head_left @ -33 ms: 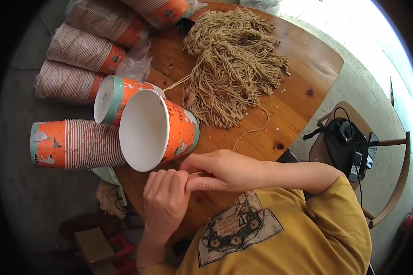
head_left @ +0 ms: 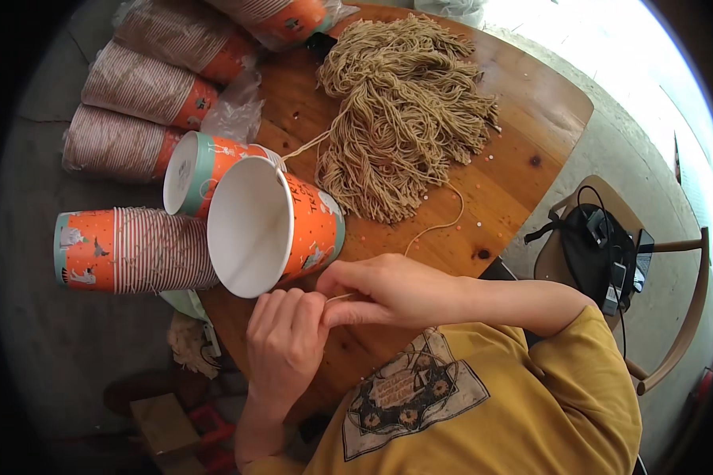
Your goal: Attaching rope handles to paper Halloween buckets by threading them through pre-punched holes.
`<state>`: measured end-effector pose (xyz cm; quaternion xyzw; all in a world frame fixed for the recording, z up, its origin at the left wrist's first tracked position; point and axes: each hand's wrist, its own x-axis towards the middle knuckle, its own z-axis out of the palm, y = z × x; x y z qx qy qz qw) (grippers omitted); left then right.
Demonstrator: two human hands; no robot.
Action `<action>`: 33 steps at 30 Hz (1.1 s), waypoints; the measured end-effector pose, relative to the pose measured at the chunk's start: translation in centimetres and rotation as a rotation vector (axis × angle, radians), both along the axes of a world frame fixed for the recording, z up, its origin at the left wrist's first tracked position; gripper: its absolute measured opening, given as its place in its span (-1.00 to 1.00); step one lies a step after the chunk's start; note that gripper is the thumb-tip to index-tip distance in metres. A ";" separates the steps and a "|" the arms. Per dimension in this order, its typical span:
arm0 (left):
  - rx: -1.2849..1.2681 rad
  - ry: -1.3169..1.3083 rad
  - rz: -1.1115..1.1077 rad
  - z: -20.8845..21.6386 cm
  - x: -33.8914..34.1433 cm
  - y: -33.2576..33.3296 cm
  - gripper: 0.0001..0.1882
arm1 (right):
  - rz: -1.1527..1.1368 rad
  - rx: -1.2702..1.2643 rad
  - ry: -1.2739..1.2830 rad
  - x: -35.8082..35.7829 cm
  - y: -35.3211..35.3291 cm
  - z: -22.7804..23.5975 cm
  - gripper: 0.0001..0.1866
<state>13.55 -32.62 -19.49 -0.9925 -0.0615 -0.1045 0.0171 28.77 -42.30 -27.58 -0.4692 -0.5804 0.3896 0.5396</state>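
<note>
My left hand [head_left: 287,344] is closed, its curled fingers meeting my right fingertips over the near table edge. My right hand [head_left: 400,291] is pinched, thumb and forefinger reaching the left. A thin tan cord [head_left: 341,298] runs between right thumb and forefinger into the left hand; its end is hidden. Just beyond lies an orange paper cup [head_left: 317,226] with a teal base, tipped on its side, its white mouth facing left. A big heap of tan cord [head_left: 404,119] covers the table's middle, and one loose strand [head_left: 436,228] trails from it toward my right hand.
Behind the open cup lies another cup [head_left: 202,178], its base showing. A nested cup stack [head_left: 135,249] juts past the table's left edge. Several plastic-wrapped stacks [head_left: 139,83] fill the far left. On the right, a wooden chair [head_left: 677,332] holds a black bag [head_left: 590,257] with cables.
My right hand has shifted up slightly, and a little more cord shows between its thumb and forefinger. My left hand stays in almost the same place.
</note>
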 end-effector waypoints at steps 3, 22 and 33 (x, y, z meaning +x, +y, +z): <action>0.045 -0.013 -0.004 0.4 0.4 1.0 -0.79 | -0.108 0.106 0.022 0.9 -0.3 -0.3 -0.72; -0.889 -0.467 0.522 2.9 -5.8 5.2 -0.73 | -0.100 0.130 0.057 2.5 6.5 1.4 -0.78; -1.637 -0.399 0.398 4.1 -5.7 6.2 -0.62 | -0.129 -0.113 0.053 -1.0 6.8 2.4 -0.69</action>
